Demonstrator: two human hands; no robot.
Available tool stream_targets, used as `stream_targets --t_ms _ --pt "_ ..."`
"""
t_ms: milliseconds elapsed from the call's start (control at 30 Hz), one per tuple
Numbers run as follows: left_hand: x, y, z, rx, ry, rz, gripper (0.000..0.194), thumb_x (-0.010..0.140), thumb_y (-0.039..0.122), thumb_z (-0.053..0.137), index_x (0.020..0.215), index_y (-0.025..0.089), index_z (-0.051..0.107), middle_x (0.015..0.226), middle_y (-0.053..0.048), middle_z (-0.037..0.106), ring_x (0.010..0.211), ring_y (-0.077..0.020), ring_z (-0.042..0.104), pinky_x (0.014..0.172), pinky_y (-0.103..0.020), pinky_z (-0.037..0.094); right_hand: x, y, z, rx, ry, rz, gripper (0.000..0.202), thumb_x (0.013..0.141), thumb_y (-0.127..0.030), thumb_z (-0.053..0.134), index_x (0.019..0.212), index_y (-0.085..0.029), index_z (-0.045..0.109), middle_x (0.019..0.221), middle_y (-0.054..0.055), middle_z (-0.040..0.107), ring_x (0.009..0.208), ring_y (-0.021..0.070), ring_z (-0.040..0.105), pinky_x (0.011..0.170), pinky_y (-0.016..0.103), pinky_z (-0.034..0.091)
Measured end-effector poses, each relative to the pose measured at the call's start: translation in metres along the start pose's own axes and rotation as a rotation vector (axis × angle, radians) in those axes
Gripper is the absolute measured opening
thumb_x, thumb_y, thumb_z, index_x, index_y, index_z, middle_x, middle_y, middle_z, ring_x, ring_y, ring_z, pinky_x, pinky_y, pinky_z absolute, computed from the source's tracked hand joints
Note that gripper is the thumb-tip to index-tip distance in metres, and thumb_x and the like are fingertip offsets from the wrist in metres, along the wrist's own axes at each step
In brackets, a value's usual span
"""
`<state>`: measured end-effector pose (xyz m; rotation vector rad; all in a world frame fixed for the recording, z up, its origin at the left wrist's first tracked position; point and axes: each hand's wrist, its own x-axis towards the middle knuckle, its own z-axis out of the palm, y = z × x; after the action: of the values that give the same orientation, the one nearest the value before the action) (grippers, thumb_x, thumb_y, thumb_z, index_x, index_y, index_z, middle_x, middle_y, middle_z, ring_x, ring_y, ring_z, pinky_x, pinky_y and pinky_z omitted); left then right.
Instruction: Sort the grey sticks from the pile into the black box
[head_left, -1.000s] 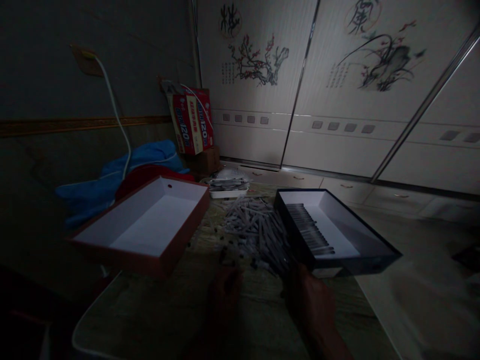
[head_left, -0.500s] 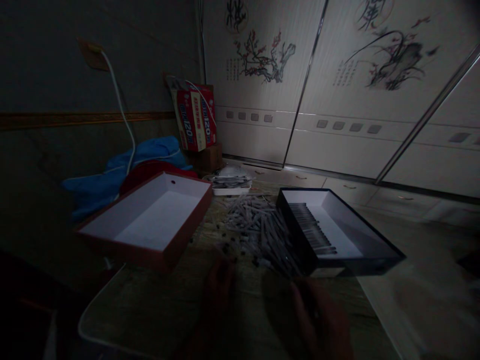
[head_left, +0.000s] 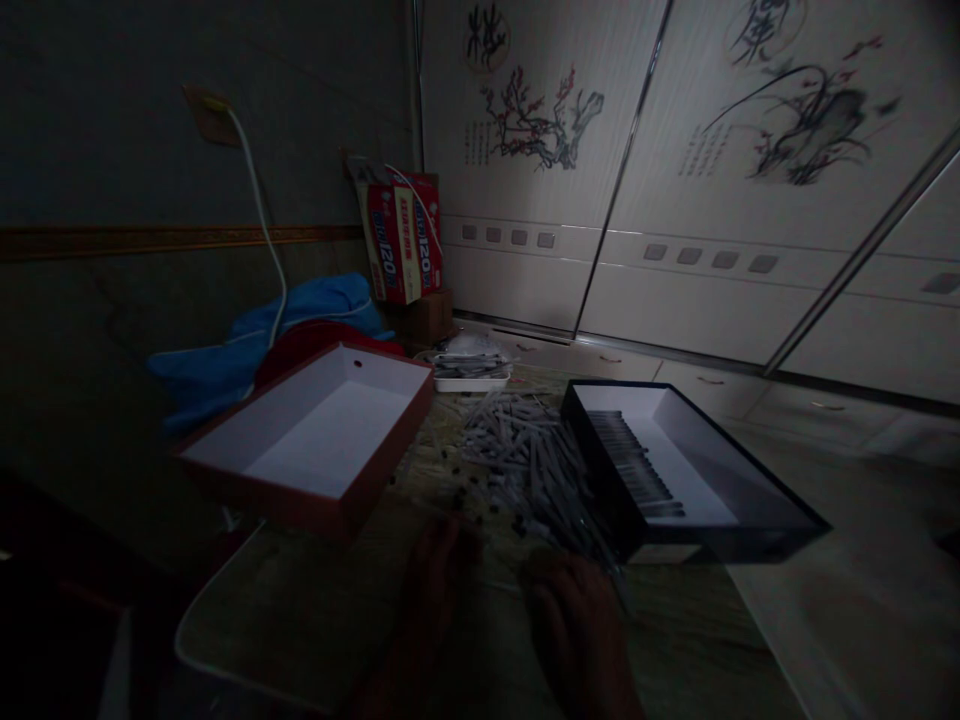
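Low on the table, my left hand (head_left: 441,565) is curled with its fingers pressed together; what it grips, if anything, is lost in the dark. To its right, my right hand (head_left: 574,605) is closed, knuckles up, and a faint pale thin line shows between the two hands. Just beyond them lies a loose pile of thin, translucent plastic sticks (head_left: 517,440), pen-like in shape. Several small black pieces (head_left: 456,495) are scattered left of the pile. A dark-rimmed box lid (head_left: 697,470) on the right has a row of dark-looking sticks (head_left: 637,465) along its left side.
A red-sided open box (head_left: 315,420) with a white inside stands at the left. Behind the pile is a white tray (head_left: 472,383) of more sticks. Blue cloth (head_left: 262,320), a red and white carton (head_left: 401,240) and sliding cabinet doors (head_left: 525,280) are farther back.
My right hand has moved left, closer to my left hand, and its fingers have closed up. The left hand stays nearly in place. The whole view has shifted slightly.
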<state>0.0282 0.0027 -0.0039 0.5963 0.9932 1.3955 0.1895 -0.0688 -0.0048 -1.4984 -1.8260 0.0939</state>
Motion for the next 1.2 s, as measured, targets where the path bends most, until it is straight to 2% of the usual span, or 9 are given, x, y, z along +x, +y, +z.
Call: stream_targets --t_ms 167,333,600,800,900,1000,1200 --pt "0.002 -0.001 0.000 -0.028 0.010 -0.038 0.023 0.061 0.032 0.071 0.073 0.015 0.062 0.068 0.001 0.064 0.062 -0.0126 0.060 0.061 -0.025 0.049 -0.001 -0.005 -0.006 -0.010 0.047 -0.031 0.020 0.089 -0.025 0.043 0.099 -0.023 0.059 0.084 0.003 0.066 0.074 0.0156 0.063 0.067 0.026 0.048" --pt "-0.002 0.003 0.006 0.077 0.015 0.004 0.023 0.061 0.036 0.069 0.070 0.016 0.063 0.066 0.000 0.065 0.058 -0.0138 0.059 0.054 -0.026 0.048 0.002 -0.009 -0.005 0.067 0.008 -0.030 0.020 0.089 -0.023 0.043 0.098 -0.021 0.060 0.085 0.005 0.067 0.076 0.0141 0.064 0.066 0.022 0.050" --pt "-0.005 0.000 0.001 0.108 -0.058 0.030 0.024 0.065 0.037 0.067 0.076 0.016 0.062 0.068 0.001 0.063 0.060 -0.0127 0.057 0.059 -0.025 0.047 0.002 -0.009 0.001 0.027 -0.049 0.003 0.020 0.087 -0.022 0.044 0.097 -0.022 0.061 0.082 0.004 0.066 0.073 0.0144 0.065 0.064 0.022 0.050" --pt "-0.007 0.000 0.001 0.317 -0.083 0.109 0.023 0.069 0.038 0.063 0.075 0.016 0.060 0.060 0.003 0.059 0.056 -0.0129 0.054 0.059 -0.025 0.045 0.003 -0.010 -0.002 0.009 -0.071 -0.008 0.019 0.087 -0.022 0.045 0.096 -0.021 0.062 0.084 0.004 0.067 0.076 0.0153 0.065 0.067 0.023 0.050" --pt "-0.009 0.004 0.004 0.366 -0.099 0.118 0.025 0.067 0.038 0.064 0.077 0.016 0.060 0.059 0.002 0.060 0.056 -0.0146 0.054 0.060 -0.027 0.045 0.004 -0.011 -0.002 0.059 -0.075 0.048 0.020 0.088 -0.025 0.043 0.095 -0.021 0.062 0.085 0.004 0.067 0.076 0.0154 0.065 0.067 0.023 0.050" --pt "-0.009 0.006 0.005 0.377 -0.097 0.103 0.026 0.065 0.041 0.065 0.072 0.016 0.060 0.058 0.003 0.060 0.055 -0.0146 0.054 0.058 -0.026 0.045 0.006 -0.012 -0.001 0.093 -0.007 0.151 0.023 0.089 -0.030 0.041 0.098 -0.020 0.060 0.087 0.005 0.069 0.077 0.0162 0.066 0.067 0.024 0.051" --pt "-0.005 0.000 -0.004 0.237 -0.110 0.064 0.025 0.068 0.037 0.064 0.080 0.016 0.061 0.064 0.002 0.062 0.057 -0.0132 0.057 0.061 -0.026 0.046 0.012 -0.010 0.004 0.026 0.031 0.256 0.027 0.089 -0.032 0.040 0.108 -0.019 0.054 0.089 0.007 0.069 0.075 0.0186 0.067 0.060 0.025 0.051"
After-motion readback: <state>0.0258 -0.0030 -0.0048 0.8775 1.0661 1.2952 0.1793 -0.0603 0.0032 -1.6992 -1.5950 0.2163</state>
